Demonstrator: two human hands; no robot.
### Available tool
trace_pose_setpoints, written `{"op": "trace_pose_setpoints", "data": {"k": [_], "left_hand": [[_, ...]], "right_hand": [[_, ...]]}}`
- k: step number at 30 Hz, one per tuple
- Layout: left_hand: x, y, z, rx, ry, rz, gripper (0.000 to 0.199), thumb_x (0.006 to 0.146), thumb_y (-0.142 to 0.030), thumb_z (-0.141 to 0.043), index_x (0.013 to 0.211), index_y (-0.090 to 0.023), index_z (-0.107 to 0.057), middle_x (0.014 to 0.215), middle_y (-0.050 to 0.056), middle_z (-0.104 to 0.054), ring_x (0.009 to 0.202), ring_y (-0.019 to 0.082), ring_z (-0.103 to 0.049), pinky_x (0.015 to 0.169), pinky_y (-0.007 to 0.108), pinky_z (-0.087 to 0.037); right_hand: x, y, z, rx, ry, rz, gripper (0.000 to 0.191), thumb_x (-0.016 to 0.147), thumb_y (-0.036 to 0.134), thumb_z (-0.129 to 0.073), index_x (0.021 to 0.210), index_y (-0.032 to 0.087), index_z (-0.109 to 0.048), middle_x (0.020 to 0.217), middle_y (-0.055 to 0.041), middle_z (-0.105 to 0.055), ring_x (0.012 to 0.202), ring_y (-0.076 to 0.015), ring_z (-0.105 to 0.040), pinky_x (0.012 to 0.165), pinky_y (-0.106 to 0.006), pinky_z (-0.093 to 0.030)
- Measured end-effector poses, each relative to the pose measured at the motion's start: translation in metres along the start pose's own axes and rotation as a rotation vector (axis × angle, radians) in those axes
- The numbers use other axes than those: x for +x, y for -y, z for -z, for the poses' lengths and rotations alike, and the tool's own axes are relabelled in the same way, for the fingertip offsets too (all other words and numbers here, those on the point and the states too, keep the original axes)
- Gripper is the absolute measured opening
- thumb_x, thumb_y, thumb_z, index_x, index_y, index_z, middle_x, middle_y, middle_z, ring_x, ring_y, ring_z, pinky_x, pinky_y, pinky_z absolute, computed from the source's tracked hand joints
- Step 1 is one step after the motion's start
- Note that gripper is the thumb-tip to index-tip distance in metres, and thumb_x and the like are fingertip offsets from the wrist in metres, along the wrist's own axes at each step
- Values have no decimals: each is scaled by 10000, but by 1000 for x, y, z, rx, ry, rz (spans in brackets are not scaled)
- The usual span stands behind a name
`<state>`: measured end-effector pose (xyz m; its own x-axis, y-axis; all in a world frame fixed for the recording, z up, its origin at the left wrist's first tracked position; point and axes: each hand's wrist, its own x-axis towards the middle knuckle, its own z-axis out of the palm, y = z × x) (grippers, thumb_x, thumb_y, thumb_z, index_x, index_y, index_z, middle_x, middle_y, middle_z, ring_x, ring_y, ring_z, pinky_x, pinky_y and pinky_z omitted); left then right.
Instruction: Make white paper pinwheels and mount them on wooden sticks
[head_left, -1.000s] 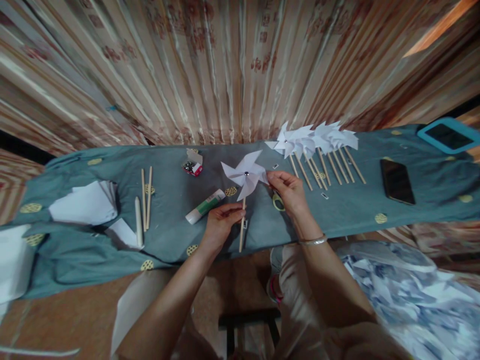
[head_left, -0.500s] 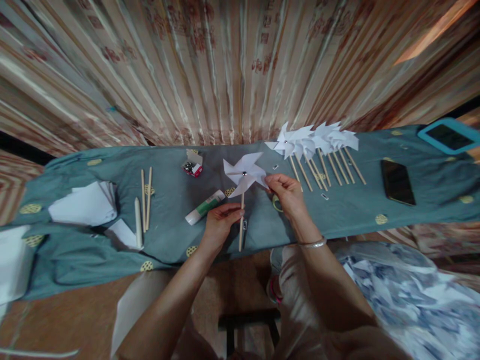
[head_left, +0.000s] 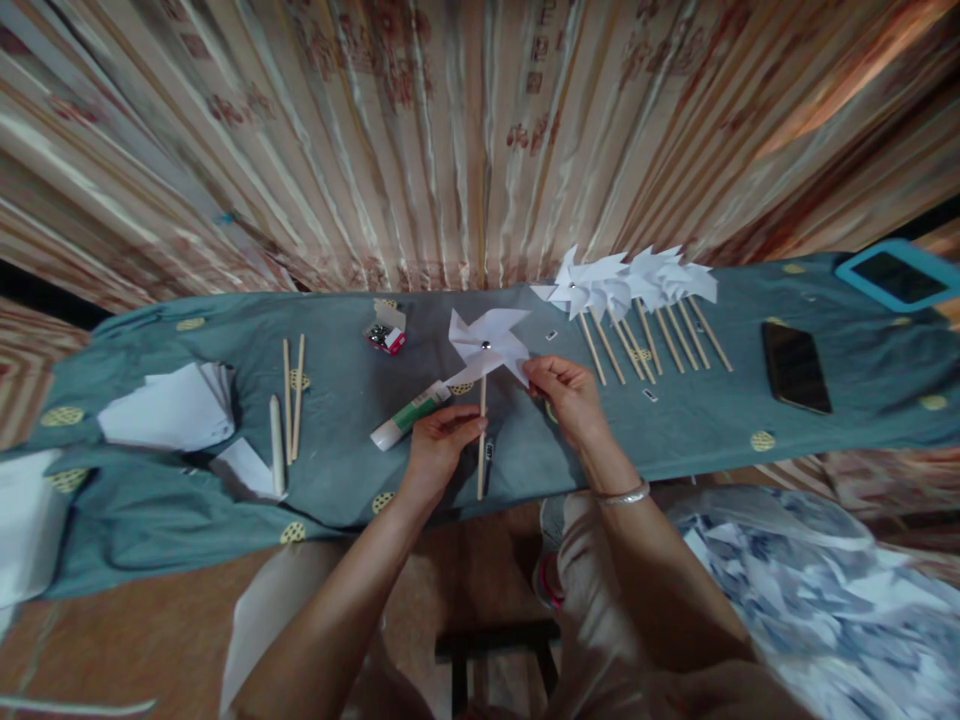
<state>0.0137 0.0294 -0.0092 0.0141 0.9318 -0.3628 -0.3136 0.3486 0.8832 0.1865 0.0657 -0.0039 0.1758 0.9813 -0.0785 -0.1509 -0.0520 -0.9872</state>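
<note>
A white paper pinwheel (head_left: 491, 338) on a wooden stick is held upright over the cloth-covered table, a silver pin at its centre. My left hand (head_left: 442, 440) is closed, pinching the stick below the blades. At the right side, my right hand (head_left: 566, 395) has thumb and fingers pinched on the tip of a blade. A glue stick (head_left: 410, 415) with a green label lies beside my left hand. Close behind the stick's lower end is a small dark pen-like item (head_left: 489, 465). A roll of tape (head_left: 551, 410) is mostly hidden behind my right hand.
Several finished pinwheels (head_left: 630, 280) lie overlapped at the back right. A small open box of pins (head_left: 386, 338) stands behind the glue stick. To the left are loose sticks (head_left: 298, 400) and a paper stack (head_left: 171, 410). A phone (head_left: 796, 366) and blue-framed device (head_left: 898, 274) lie right.
The pinwheel's blades have turned a little on the pin. My right hand has shifted slightly down and left with the blade tip; my left hand stays on the stick.
</note>
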Motion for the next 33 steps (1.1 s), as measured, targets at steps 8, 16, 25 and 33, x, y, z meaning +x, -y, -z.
{"op": "trace_pose_setpoints", "data": {"k": [8, 16, 25, 33], "left_hand": [[3, 0, 1, 0, -18, -4, 276, 468, -273, -867, 698, -167, -756, 641, 2, -699, 588, 109, -584, 598, 235, -468], [2, -1, 0, 10, -20, -26, 250, 481, -268, -854, 691, -171, -757, 637, -3, -697, 591, 110, -584, 612, 240, -473], [3, -2, 2, 31, -9, -41, 271, 491, -267, -864, 719, -163, -761, 661, -1, -700, 610, 113, -585, 649, 251, -476], [1, -2, 3, 42, -16, -56, 257, 502, -287, -852, 710, -169, -757, 656, -2, -700, 592, 118, -583, 644, 258, -482]], "right_hand": [[-7, 3, -7, 63, 39, -52, 361, 523, 512, -853, 569, 199, -679, 485, 41, -580, 483, -78, -453, 511, -238, -335], [-11, 2, -14, 101, 74, -86, 389, 504, 528, -867, 569, 201, -667, 502, 41, -590, 495, -83, -487, 521, -236, -367], [-14, 1, -20, 89, 119, -79, 408, 535, 546, -851, 572, 195, -646, 544, 29, -593, 515, -88, -492, 524, -236, -380], [-16, 1, -25, 56, 144, -92, 420, 515, 562, -846, 538, 203, -629, 538, 25, -600, 507, -93, -484, 524, -242, -398]]}}
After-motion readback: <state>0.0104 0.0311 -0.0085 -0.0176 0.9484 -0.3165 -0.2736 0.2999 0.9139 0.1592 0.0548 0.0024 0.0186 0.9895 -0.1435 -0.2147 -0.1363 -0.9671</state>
